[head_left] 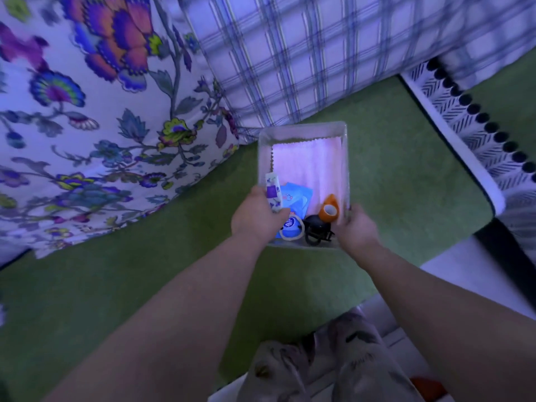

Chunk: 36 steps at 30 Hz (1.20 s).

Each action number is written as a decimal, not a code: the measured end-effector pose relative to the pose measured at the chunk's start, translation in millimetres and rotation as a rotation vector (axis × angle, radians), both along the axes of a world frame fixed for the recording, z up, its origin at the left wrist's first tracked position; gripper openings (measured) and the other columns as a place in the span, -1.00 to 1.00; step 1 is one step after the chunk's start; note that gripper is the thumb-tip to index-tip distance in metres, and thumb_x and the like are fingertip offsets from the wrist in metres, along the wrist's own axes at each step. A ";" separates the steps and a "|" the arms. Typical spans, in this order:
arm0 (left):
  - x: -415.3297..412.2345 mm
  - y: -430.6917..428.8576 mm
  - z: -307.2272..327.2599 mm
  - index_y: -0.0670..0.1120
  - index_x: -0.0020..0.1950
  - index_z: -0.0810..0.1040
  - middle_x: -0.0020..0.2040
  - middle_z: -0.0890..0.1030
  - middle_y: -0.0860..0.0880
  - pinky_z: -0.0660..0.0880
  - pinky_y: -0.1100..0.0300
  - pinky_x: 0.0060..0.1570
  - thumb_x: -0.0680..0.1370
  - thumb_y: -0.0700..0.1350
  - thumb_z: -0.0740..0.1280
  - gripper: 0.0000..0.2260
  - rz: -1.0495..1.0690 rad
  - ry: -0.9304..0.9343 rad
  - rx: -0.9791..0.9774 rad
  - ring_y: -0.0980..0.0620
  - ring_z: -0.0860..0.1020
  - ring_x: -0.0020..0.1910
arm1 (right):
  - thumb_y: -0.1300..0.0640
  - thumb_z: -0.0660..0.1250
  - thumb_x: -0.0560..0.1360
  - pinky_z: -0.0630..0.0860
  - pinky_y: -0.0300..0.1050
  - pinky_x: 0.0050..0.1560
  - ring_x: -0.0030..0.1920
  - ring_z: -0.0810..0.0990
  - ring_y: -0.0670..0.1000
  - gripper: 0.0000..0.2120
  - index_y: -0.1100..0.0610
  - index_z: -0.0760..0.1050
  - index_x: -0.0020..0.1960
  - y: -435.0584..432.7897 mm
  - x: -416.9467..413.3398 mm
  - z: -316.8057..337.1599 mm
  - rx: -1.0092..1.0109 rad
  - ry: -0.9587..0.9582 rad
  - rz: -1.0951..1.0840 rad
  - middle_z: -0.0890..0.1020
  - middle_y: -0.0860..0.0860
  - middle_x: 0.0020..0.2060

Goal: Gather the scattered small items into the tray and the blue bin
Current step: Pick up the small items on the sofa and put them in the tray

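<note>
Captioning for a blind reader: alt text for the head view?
Clear tray on a green cover: the left hand holds a floral sachet at its left rim, the right hand grips its right wall. Inside: pink cloth, blue packets, black clip.

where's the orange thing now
Head view: the orange item lies inside the tray, near its right wall, beside the black clip, close to the right hand.

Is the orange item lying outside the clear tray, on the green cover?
No, the orange item sits inside the tray, on the pink cloth near the wall that the right hand grips.
</note>
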State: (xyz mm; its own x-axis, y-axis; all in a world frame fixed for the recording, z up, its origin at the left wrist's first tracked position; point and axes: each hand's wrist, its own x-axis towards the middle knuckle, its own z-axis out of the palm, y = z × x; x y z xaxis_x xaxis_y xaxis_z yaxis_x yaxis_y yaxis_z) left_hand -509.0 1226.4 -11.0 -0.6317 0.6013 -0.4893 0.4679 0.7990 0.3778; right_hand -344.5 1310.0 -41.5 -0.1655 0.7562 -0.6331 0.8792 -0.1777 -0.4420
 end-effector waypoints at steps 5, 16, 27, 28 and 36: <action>6.9 3.3 43.0 -0.10 0.24 0.32 0.06 0.59 -0.06 0.43 0.13 -0.17 0.48 0.16 0.35 -0.52 -0.127 0.152 -0.133 -0.12 0.59 0.03 | 0.06 0.16 0.58 0.55 0.11 0.02 0.03 0.59 0.30 -0.74 0.19 0.39 0.18 -4.5 0.3 46.4 0.007 0.079 0.067 0.61 0.30 0.03; -12.9 -4.8 105.8 -0.14 0.09 0.42 -0.02 0.59 -0.10 0.42 0.11 -0.23 0.57 -0.10 0.22 -0.85 -0.035 0.342 -0.128 -0.10 0.58 -0.07 | 0.06 0.17 0.58 0.56 0.02 -0.02 0.01 0.61 0.25 -0.75 0.16 0.40 0.18 4.3 9.2 108.2 0.022 0.113 0.205 0.63 0.23 0.03; -21.8 -8.3 134.9 -0.17 0.13 0.45 0.05 0.57 -0.13 0.45 0.09 -0.16 0.56 -0.11 0.24 -0.80 -0.012 0.197 -0.272 -0.08 0.54 -0.05 | 0.10 0.15 0.60 0.50 -0.03 0.04 0.10 0.58 0.26 -0.72 0.23 0.41 0.22 10.1 2.6 144.8 0.047 0.133 0.230 0.59 0.26 0.11; -23.4 -9.2 136.0 -0.16 0.07 0.48 0.00 0.57 -0.11 0.47 0.10 -0.17 0.56 -0.13 0.23 -0.85 -0.048 0.193 -0.248 -0.06 0.53 -0.10 | 0.09 0.14 0.60 0.50 -0.02 0.05 0.10 0.58 0.26 -0.72 0.23 0.41 0.21 5.9 1.0 147.7 0.057 0.144 0.208 0.59 0.26 0.10; -28.1 -26.7 155.0 -0.15 -0.10 0.40 -0.15 0.46 -0.08 0.43 0.10 -0.21 0.51 -0.23 0.23 -0.99 -0.348 0.240 -0.051 -0.08 0.47 -0.16 | 0.13 0.20 0.57 0.51 -0.01 0.04 0.09 0.58 0.25 -0.72 0.20 0.41 0.24 -55.2 15.9 168.4 0.146 0.138 -0.050 0.60 0.24 0.10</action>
